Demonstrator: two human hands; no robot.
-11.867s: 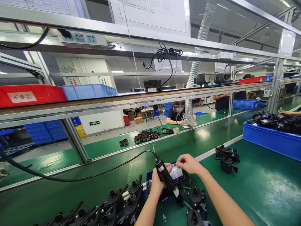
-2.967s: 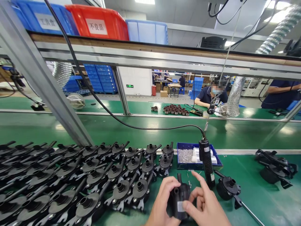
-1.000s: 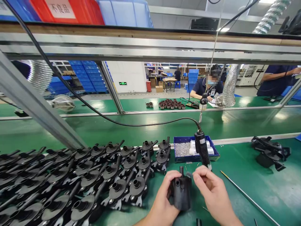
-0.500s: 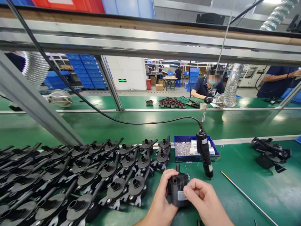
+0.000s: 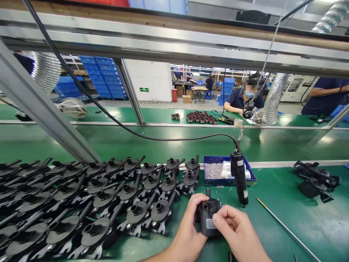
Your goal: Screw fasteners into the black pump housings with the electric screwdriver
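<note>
My left hand (image 5: pixel 189 225) is wrapped around a black plastic pump (image 5: pixel 209 216), which has a spout at the top and a pale label on its near side. The fingers of my right hand (image 5: pixel 237 229) are closed in a pinch against the pump's right side, the thumb at the label's edge. Whatever lies between those fingertips is hidden. Just beyond the right hand, a black electric screwdriver (image 5: pixel 240 178) hangs from a cord. Behind the pump stands a blue tray (image 5: pixel 231 182) holding many small metal screws (image 5: pixel 213 171) and translucent plastic cylinders.
Rows of similar black pumps (image 5: pixel 136 213) cover the bench on the left. A thin metal rod (image 5: pixel 286 228) lies at the right, with black parts (image 5: pixel 313 180) farther back. A metal frame post (image 5: pixel 49 105) slants at left. Across the bench sits a masked co-worker (image 5: pixel 242 98).
The view has shifted slightly, so the background appears a little lower-left before and farther right now. Both hands keep nearly the same pose on the pump.
</note>
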